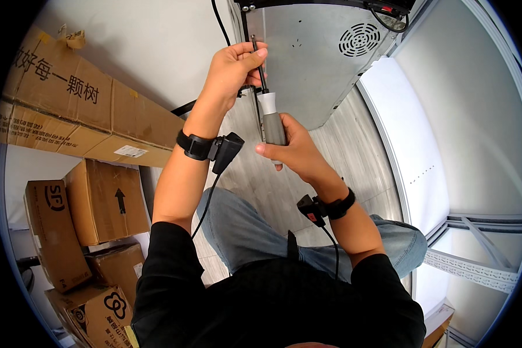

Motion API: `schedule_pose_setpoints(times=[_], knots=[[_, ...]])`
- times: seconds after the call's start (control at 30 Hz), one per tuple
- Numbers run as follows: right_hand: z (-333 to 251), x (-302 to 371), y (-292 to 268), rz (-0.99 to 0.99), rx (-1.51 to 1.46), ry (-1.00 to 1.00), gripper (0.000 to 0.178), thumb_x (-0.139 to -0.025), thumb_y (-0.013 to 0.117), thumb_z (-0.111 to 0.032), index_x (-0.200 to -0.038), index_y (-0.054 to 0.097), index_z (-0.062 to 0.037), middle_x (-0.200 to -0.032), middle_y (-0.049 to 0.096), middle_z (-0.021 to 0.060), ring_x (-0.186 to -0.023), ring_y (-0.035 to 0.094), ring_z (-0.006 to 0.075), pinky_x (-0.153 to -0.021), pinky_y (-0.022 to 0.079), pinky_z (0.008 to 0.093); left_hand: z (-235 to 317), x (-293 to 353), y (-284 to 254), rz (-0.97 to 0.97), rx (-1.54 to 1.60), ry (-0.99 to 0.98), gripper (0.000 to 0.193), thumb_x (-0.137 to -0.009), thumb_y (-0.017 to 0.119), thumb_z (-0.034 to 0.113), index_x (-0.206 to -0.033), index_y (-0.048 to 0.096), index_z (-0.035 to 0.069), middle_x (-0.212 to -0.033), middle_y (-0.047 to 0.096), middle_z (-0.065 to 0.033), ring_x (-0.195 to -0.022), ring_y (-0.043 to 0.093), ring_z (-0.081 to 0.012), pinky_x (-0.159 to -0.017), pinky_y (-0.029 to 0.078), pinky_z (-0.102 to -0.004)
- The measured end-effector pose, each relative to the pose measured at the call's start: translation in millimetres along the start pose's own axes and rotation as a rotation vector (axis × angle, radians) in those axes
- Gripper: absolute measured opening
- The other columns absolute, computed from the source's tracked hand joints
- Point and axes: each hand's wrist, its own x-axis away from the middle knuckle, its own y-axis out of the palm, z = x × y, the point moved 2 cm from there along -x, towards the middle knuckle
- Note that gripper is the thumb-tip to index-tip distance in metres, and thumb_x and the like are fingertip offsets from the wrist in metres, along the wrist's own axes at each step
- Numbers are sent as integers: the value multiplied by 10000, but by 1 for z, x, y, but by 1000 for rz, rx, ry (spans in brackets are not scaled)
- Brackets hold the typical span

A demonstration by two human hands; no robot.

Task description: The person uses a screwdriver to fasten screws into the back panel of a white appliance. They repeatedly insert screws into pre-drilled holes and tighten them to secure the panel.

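A screwdriver [274, 129] with a grey handle, a white collar and a long dark shaft points away from me, its tip up. The handle lies in the curled fingers and thumb of my right hand [296, 148]. Near the far end, my left hand [235, 64] pinches the shaft between thumb and fingers. A small bit of metal shows at the tip, too small to make out. Just beyond and to the right stands a grey metal panel [307, 69] with a round slotted vent [359, 39]. I cannot tell whether the tip touches its left edge.
Long cardboard boxes [93, 110] stand at the left, with several smaller cartons [113, 200] stacked nearer me. A black cable [219, 22] hangs by the panel's upper left corner. White panels in metal framing [409, 122] line the right side. Wood-patterned floor [348, 136] lies below.
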Motion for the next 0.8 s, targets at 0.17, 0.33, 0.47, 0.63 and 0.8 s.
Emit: schedule_pose_setpoints(times=[0.17,0.33,0.47,0.63,0.8], knots=[[-1,3,-7,-100,-211,36,457,-816,661,-191,-1192,453,-37,-922,608,50,-770,609,126,-526,464,241,2,2,3,8,58,-22,273,-919,580,178,-1132,594,8,-787,648,-36,-630,624,-98,-550,495,-209],[7,5,-19,-183,-423,26,501,-845,609,-124,-1297,408,-47,-1033,631,97,-834,636,166,-605,516,296,2,1,4,6,65,-34,275,-938,535,146,-1166,571,-2,-826,657,-58,-660,643,-119,-599,533,-237],[5,9,-20,-94,-272,-20,541,-847,615,-104,-1332,384,-37,-1016,624,89,-831,632,168,-635,524,300,1,0,4,-2,77,-40,282,-948,515,151,-1179,565,-3,-837,655,-63,-683,649,-134,-626,548,-257],[8,11,-21,-76,-247,-63,551,-839,642,-101,-1326,392,-41,-1004,618,85,-827,630,168,-633,520,298,-1,2,8,-7,83,-42,284,-952,502,153,-1180,565,-3,-854,653,-70,-706,653,-142,-631,552,-265],[8,14,-19,-85,-267,-62,544,-842,634,-97,-1327,394,-45,-1008,620,90,-822,631,170,-635,518,298,2,6,9,-12,87,-35,290,-947,503,141,-1196,550,0,-852,652,-69,-705,653,-141,-634,555,-271]])
